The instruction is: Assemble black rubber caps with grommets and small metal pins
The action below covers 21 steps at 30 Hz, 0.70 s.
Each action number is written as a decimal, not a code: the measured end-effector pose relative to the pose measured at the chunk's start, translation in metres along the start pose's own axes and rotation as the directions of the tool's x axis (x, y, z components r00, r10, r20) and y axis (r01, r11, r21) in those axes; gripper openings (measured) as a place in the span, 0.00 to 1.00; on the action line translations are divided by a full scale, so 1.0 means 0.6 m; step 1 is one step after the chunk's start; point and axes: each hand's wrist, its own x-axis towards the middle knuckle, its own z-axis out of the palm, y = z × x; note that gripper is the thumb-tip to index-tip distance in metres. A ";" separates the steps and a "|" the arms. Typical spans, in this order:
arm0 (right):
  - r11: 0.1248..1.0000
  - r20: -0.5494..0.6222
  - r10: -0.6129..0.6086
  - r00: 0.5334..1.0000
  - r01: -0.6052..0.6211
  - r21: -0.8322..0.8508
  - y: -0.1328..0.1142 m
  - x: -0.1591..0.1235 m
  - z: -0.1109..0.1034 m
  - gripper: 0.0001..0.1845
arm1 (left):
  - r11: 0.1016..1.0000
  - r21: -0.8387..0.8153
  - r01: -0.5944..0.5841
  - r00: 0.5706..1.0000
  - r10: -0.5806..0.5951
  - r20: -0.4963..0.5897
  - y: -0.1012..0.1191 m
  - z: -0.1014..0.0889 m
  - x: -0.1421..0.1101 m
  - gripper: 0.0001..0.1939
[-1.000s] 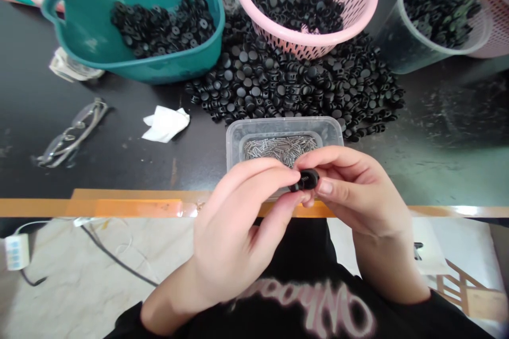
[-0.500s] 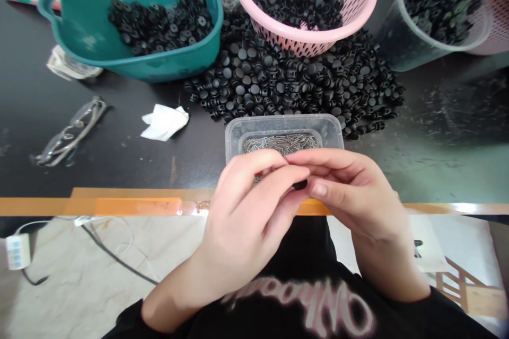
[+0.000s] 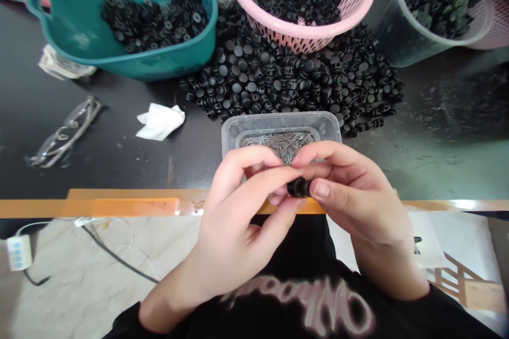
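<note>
Between my two hands, just above the table's front edge, is a small black plastic cord lock. My left hand grips its left side between thumb and fingers. On the other end, my right hand pinches it with the thumb and fingertips, which hide part of it. Right behind the fingers stands a clear plastic box with many small metal springs in it. Beyond the box spreads a large heap of black cord locks.
A teal basin of black parts with holes stands back left. A pink basket and a clear tub hold more black parts. Eyeglasses and a crumpled tissue lie left. Orange tape runs along the table edge.
My left fingers have spread and thumb and fingers have drawn apart, so more of the cord lock shows between my hands. The view has shifted slightly.
</note>
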 end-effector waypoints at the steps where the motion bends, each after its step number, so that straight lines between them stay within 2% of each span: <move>1: 1.000 -0.009 -0.007 1.000 0.007 -0.007 0.002 -0.001 0.002 0.11 | 1.000 0.008 -0.013 1.000 0.013 -0.016 -0.001 0.001 0.000 0.15; 6: 0.998 -0.044 -0.048 0.998 0.047 -0.033 0.004 -0.002 0.014 0.12 | 0.996 0.087 -0.030 0.998 0.034 -0.054 -0.003 0.002 -0.003 0.16; 12: 0.997 -0.026 0.030 0.999 -0.032 -0.076 -0.014 -0.001 0.009 0.14 | 0.988 0.146 -0.056 0.998 0.058 -0.009 -0.003 -0.005 -0.002 0.14; 15: 0.994 -0.009 0.062 0.998 -0.063 -0.087 -0.024 0.002 0.003 0.13 | 0.981 0.150 -0.119 0.993 0.116 0.028 -0.007 -0.009 0.001 0.13; 21: 0.989 -0.028 0.083 0.996 -0.086 -0.117 -0.021 0.009 -0.003 0.11 | 0.979 0.162 -0.127 0.986 0.106 0.131 -0.014 -0.013 0.007 0.13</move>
